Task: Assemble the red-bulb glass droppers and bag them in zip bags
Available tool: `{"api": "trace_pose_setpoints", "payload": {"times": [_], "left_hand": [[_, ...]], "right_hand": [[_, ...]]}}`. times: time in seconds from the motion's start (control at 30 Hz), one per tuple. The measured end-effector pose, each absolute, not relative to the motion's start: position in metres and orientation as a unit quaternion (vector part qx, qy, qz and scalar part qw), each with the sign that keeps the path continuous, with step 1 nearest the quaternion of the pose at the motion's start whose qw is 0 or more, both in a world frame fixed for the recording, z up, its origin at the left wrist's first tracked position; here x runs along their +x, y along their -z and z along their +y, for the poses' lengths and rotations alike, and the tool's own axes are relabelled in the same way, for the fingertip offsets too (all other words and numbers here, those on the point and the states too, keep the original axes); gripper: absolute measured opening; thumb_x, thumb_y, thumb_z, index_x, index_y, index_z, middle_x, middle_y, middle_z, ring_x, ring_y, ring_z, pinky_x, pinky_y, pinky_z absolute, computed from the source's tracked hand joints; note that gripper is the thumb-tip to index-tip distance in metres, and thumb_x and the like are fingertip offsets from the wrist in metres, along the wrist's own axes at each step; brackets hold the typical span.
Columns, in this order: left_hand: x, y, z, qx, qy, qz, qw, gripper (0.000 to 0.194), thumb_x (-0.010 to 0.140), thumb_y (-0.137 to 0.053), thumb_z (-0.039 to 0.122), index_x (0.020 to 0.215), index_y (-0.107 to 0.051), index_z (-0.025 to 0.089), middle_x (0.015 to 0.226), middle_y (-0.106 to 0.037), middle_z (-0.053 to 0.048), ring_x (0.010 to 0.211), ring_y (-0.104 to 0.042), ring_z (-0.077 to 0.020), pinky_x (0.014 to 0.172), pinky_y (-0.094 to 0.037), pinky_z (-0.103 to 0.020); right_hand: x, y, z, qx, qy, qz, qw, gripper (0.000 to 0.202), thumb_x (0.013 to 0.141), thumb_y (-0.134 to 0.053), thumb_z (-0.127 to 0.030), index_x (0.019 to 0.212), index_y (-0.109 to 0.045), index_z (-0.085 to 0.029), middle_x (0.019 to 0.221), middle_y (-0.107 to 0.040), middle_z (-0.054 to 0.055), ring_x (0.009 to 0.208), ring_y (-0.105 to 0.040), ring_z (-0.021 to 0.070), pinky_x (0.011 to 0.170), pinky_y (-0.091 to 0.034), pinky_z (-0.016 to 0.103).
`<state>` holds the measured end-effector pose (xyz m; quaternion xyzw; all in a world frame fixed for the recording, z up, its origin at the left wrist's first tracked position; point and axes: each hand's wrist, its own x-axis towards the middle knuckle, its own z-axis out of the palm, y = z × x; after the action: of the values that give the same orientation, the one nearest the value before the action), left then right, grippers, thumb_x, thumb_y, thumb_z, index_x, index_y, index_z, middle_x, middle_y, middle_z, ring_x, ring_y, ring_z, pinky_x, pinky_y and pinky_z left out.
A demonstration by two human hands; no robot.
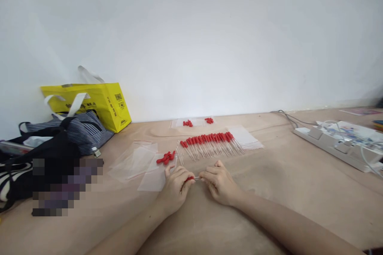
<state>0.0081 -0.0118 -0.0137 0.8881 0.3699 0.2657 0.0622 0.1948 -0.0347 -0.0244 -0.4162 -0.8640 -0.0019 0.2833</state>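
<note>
My left hand (176,187) pinches a small red rubber bulb (190,178) between thumb and fingertips. Opposite it, my right hand (220,183) grips a thin pale rod (196,177), whose visible end meets the bulb. I cannot tell whether it is a tube or a stick. Just beyond my left hand, several loose red bulbs (166,157) lie on a clear plastic bag (151,179). Past both hands, a row of red-tipped pale rods (206,145) is laid side by side, red ends away from me. More bare pale rods (180,154) rest at the row's left end.
Flat clear bags (131,161) spread to the left, and a white stack (247,137) sits right of the row. Small red pieces (188,123) lie near the wall. A yellow bag (115,107) and striped bag (89,131) stand left; a power strip (332,149) lies right.
</note>
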Motion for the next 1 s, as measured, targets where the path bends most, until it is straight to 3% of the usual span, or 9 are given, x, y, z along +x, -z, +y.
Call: {"api": "trace_pose_setpoints", "payload": {"times": [0.2, 0.3, 0.4, 0.57, 0.7, 0.83, 1.0], "left_hand": [[0.002, 0.004, -0.006, 0.900, -0.236, 0.363, 0.044, 0.023, 0.084, -0.040, 0.029, 0.076, -0.060, 0.024, 0.074, -0.064, 0.000, 0.081, -0.053, -0.0186, 0.092, -0.015, -0.044], [-0.003, 0.001, -0.002, 0.888, -0.249, 0.386, 0.028, 0.018, 0.082, -0.044, 0.032, 0.092, -0.057, 0.025, 0.089, -0.064, -0.002, 0.089, -0.051, -0.0200, 0.090, -0.019, -0.042], [-0.015, -0.002, 0.007, 0.832, -0.289, 0.473, -0.010, 0.028, 0.078, -0.048, 0.034, 0.104, -0.051, 0.024, 0.102, -0.060, -0.004, 0.095, -0.050, -0.0223, 0.086, -0.024, -0.041], [-0.028, -0.006, 0.017, 0.772, -0.271, 0.574, -0.019, 0.014, 0.072, -0.053, 0.032, 0.078, -0.055, 0.021, 0.083, -0.063, -0.002, 0.082, -0.055, -0.0211, 0.074, -0.030, -0.035], [-0.022, -0.007, 0.010, 0.782, -0.232, 0.578, -0.005, 0.027, 0.067, -0.055, 0.046, 0.065, -0.052, 0.019, 0.067, -0.061, 0.001, 0.069, -0.056, -0.0185, 0.070, -0.031, -0.033], [-0.018, -0.006, 0.007, 0.770, -0.215, 0.600, -0.018, 0.030, 0.067, -0.054, 0.048, 0.064, -0.051, 0.019, 0.063, -0.059, 0.002, 0.068, -0.056, -0.0185, 0.069, -0.031, -0.033], [-0.028, -0.006, 0.017, 0.745, -0.231, 0.621, -0.078, 0.012, 0.071, -0.053, 0.032, 0.073, -0.055, 0.020, 0.075, -0.061, -0.001, 0.080, -0.054, -0.0208, 0.071, -0.031, -0.033]], "right_hand": [[0.200, 0.014, -0.036, -0.424, -0.006, -0.875, 0.234, 0.022, 0.085, -0.039, -0.022, 0.095, -0.059, -0.022, 0.081, -0.058, 0.004, 0.076, -0.048, 0.0151, 0.067, -0.025, 0.028], [0.197, 0.016, -0.032, -0.444, -0.013, -0.865, 0.232, 0.021, 0.083, -0.041, -0.021, 0.088, -0.062, -0.020, 0.078, -0.058, 0.004, 0.076, -0.049, 0.0154, 0.068, -0.027, 0.028], [0.189, 0.021, -0.018, -0.501, -0.052, -0.820, 0.271, 0.021, 0.082, -0.041, -0.018, 0.086, -0.061, -0.019, 0.081, -0.061, 0.004, 0.079, -0.052, 0.0157, 0.070, -0.030, 0.026], [0.164, 0.019, 0.021, -0.644, -0.067, -0.694, 0.315, 0.022, 0.078, -0.044, -0.017, 0.096, -0.055, -0.015, 0.082, -0.064, 0.004, 0.077, -0.056, 0.0161, 0.069, -0.032, 0.026], [0.140, 0.016, 0.045, -0.675, -0.044, -0.665, 0.316, 0.015, 0.077, -0.044, -0.017, 0.087, -0.055, -0.016, 0.082, -0.064, 0.006, 0.080, -0.055, 0.0190, 0.071, -0.028, 0.030], [0.129, 0.017, 0.054, -0.686, -0.031, -0.659, 0.307, 0.012, 0.075, -0.046, -0.018, 0.080, -0.056, -0.016, 0.079, -0.064, 0.007, 0.080, -0.055, 0.0199, 0.072, -0.025, 0.031], [0.126, 0.014, 0.046, -0.676, -0.021, -0.671, 0.304, 0.015, 0.077, -0.045, -0.026, 0.076, -0.058, -0.018, 0.084, -0.064, 0.006, 0.084, -0.054, 0.0192, 0.075, -0.024, 0.032]]}}
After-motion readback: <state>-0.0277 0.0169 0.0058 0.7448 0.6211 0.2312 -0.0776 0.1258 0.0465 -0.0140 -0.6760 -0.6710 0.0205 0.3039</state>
